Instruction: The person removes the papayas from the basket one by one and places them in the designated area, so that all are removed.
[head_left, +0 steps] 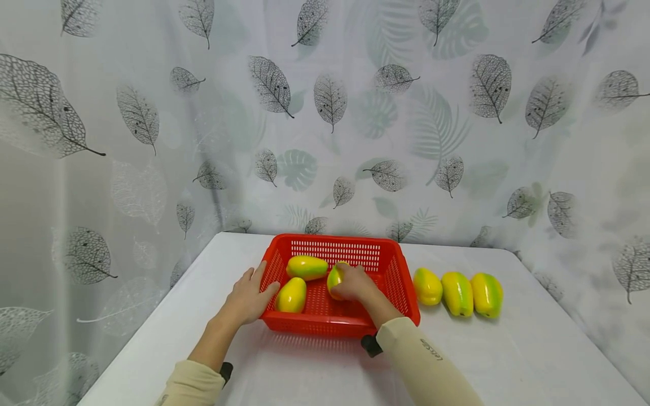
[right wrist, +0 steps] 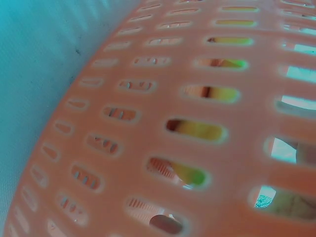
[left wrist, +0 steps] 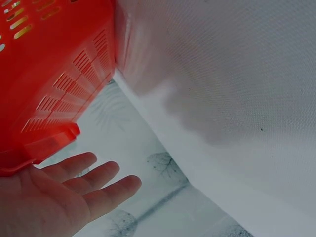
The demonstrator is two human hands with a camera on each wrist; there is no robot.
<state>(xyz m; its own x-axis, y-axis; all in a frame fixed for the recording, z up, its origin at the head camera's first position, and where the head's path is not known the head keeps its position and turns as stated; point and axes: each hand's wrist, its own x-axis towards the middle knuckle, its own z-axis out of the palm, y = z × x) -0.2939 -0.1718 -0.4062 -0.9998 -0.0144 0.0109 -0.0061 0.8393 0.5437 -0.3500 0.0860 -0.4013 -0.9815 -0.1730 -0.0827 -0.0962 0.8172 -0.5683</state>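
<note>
Gripping a yellow-green fruit (head_left: pixel 333 283) near the middle of the red basket (head_left: pixel 325 326), the right hand (head_left: pixel 354 283) curls its fingers round it; if the glossy skin slips, the fruit could roll into two loose fruits (head_left: pixel 291 295) nearer the basket's left edge. The left hand (head_left: pixel 247 296), fingers extended, rests at that edge, so too hard a push might skew the basket toward three more fruits (head_left: pixel 457 294) beside its right edge on the table (head_left: pixel 538 344).
</note>
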